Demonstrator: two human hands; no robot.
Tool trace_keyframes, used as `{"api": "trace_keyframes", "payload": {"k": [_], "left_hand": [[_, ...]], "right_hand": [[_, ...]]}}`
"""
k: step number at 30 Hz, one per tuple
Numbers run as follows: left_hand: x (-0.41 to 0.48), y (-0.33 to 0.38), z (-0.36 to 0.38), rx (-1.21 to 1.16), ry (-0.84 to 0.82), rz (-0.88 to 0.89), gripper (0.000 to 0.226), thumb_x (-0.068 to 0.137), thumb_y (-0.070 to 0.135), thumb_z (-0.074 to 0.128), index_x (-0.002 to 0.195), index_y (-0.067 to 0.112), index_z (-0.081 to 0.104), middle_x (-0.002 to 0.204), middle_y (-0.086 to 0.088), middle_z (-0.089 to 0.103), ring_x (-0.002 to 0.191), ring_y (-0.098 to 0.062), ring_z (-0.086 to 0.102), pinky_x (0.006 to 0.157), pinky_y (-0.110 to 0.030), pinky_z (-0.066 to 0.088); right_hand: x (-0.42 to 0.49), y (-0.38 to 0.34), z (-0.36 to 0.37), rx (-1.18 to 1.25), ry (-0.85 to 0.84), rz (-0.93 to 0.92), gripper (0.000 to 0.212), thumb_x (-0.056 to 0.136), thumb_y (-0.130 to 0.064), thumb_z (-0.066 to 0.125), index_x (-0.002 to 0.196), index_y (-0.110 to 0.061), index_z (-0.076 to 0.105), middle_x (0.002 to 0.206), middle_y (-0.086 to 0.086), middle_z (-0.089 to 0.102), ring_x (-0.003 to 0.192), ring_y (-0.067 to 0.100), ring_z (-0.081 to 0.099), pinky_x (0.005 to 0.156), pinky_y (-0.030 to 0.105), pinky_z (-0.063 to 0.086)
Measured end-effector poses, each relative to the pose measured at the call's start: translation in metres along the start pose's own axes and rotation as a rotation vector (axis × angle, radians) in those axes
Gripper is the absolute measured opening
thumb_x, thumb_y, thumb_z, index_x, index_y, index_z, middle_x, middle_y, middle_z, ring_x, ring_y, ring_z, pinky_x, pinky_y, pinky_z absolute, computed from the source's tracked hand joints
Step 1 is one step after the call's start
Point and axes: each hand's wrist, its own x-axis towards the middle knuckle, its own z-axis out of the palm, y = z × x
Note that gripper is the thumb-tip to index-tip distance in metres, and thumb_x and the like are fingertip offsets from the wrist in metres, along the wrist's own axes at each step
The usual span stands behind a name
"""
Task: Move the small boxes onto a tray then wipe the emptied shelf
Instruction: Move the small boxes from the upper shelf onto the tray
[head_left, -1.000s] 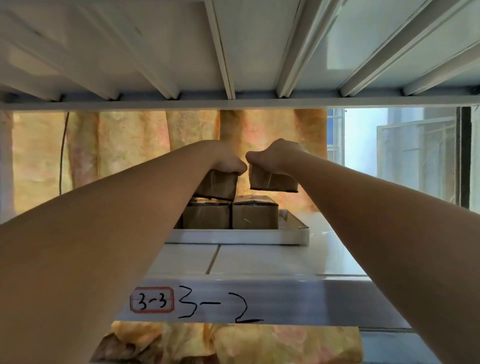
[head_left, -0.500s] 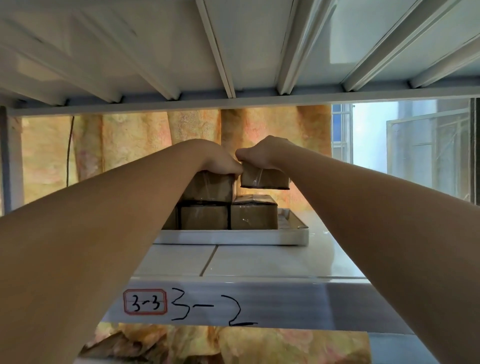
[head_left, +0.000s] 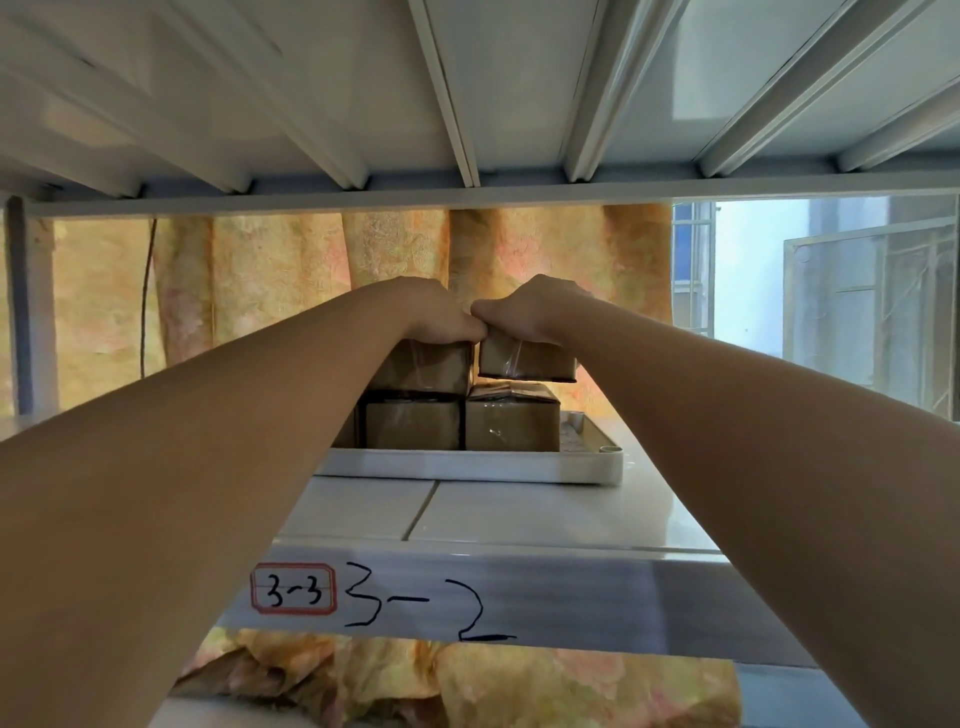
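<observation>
Hands meet at frame centre, both reaching deep over the shelf (head_left: 519, 514). Left hand (head_left: 436, 317) grips the upper left box (head_left: 423, 371) from above, fingers curled down over its top. That box sits right at the top of the lower left box (head_left: 413, 428); can't tell if it rests fully on it. Right hand (head_left: 530, 312) clamps the upper right box (head_left: 524, 361) the same way, knuckles touching the left hand's. This box hangs just over the lower right box (head_left: 511, 423), w/ a thin gap at its right end. All four are brown cardboard w/ clear tape. Both lower boxes stand side by side in the white tray (head_left: 467, 465), which lies on the glossy white shelf, centre-right.

Front rail of the shelf, lower centre, carries a red-framed label (head_left: 294, 596) reading 3-3 and handwritten marks (head_left: 426, 608) reading 3-2. Ribbed underside of the upper shelf (head_left: 493, 78) fills the top of the frame. Yellow-pink curtain (head_left: 270, 280) hangs behind, and a window (head_left: 857, 291) shows at upper right.
</observation>
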Motion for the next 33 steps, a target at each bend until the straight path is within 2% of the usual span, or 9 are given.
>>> {"api": "trace_keyframes", "payload": {"k": [7,9,12,14,18,22,27,30,33], "left_hand": [[0.002,-0.004,0.005,-0.072,0.065,0.000,0.059,0.084,0.052,0.048,0.117,0.004,0.055,0.097,-0.011,0.050,0.084,-0.022,0.045,0.056,-0.027,0.033],[0.001,-0.004,0.006,-0.090,0.053,0.019,0.057,0.088,0.052,0.043,0.118,0.004,0.054,0.110,-0.016,0.054,0.087,-0.024,0.047,0.062,-0.028,0.033],[0.001,-0.009,0.008,-0.156,0.063,0.014,0.060,0.095,0.048,0.029,0.129,0.003,0.049,0.135,-0.020,0.048,0.114,-0.031,0.048,0.080,-0.030,0.033],[0.002,-0.014,0.008,-0.177,0.069,0.004,0.063,0.095,0.049,0.025,0.130,0.002,0.049,0.137,-0.021,0.046,0.120,-0.032,0.046,0.085,-0.032,0.034],[0.002,-0.018,0.010,-0.114,0.044,0.013,0.067,0.091,0.055,0.033,0.114,-0.002,0.058,0.119,-0.022,0.057,0.088,-0.027,0.051,0.063,-0.030,0.035],[0.003,-0.020,0.011,-0.110,0.064,0.029,0.061,0.090,0.054,0.038,0.098,-0.002,0.061,0.103,-0.023,0.060,0.087,-0.032,0.057,0.051,-0.027,0.030],[0.005,-0.023,0.010,-0.122,0.113,0.032,0.048,0.090,0.047,0.042,0.059,0.010,0.048,0.065,-0.009,0.047,0.057,-0.017,0.044,0.048,-0.029,0.026],[0.006,-0.024,0.010,-0.100,0.131,0.024,0.050,0.090,0.047,0.042,0.055,0.011,0.042,0.062,-0.005,0.042,0.055,-0.015,0.039,0.048,-0.029,0.026],[0.005,-0.022,0.011,-0.099,0.140,0.016,0.051,0.089,0.049,0.043,0.060,0.008,0.047,0.062,-0.006,0.044,0.055,-0.015,0.040,0.048,-0.029,0.027]], "right_hand": [[0.003,0.008,0.013,0.089,-0.012,0.037,0.062,0.070,-0.074,0.043,0.090,-0.015,0.050,0.069,0.001,0.044,0.060,0.018,0.044,0.049,0.027,0.032],[0.001,0.011,0.016,0.101,-0.007,0.048,0.066,0.066,-0.078,0.040,0.092,-0.017,0.050,0.069,0.002,0.044,0.061,0.020,0.045,0.051,0.027,0.035],[-0.002,0.013,0.015,0.095,0.015,0.033,0.083,0.055,-0.084,0.039,0.098,-0.016,0.055,0.078,0.006,0.052,0.069,0.025,0.054,0.058,0.030,0.045],[-0.004,0.014,0.013,0.063,0.018,0.011,0.096,0.051,-0.089,0.036,0.104,-0.012,0.059,0.086,0.009,0.056,0.076,0.030,0.058,0.065,0.034,0.051],[-0.007,0.012,0.009,-0.019,0.010,-0.034,0.100,0.051,-0.089,0.034,0.106,-0.010,0.061,0.091,0.011,0.057,0.078,0.031,0.059,0.067,0.035,0.052],[-0.007,0.007,0.000,-0.034,0.015,-0.045,0.094,0.056,-0.087,0.037,0.108,-0.012,0.062,0.098,0.011,0.062,0.083,0.031,0.062,0.075,0.038,0.054],[-0.010,0.004,-0.007,-0.037,-0.086,-0.046,0.085,0.061,-0.086,0.042,0.097,-0.011,0.060,0.092,0.009,0.064,0.077,0.030,0.067,0.067,0.036,0.058],[-0.009,0.005,-0.012,0.012,-0.223,-0.040,0.069,0.065,-0.079,0.052,0.081,-0.012,0.056,0.083,0.009,0.062,0.072,0.028,0.066,0.054,0.030,0.055],[-0.011,0.004,-0.014,0.019,-0.302,-0.041,0.061,0.068,-0.077,0.053,0.079,-0.016,0.055,0.085,0.008,0.062,0.075,0.026,0.065,0.056,0.029,0.054]]}}
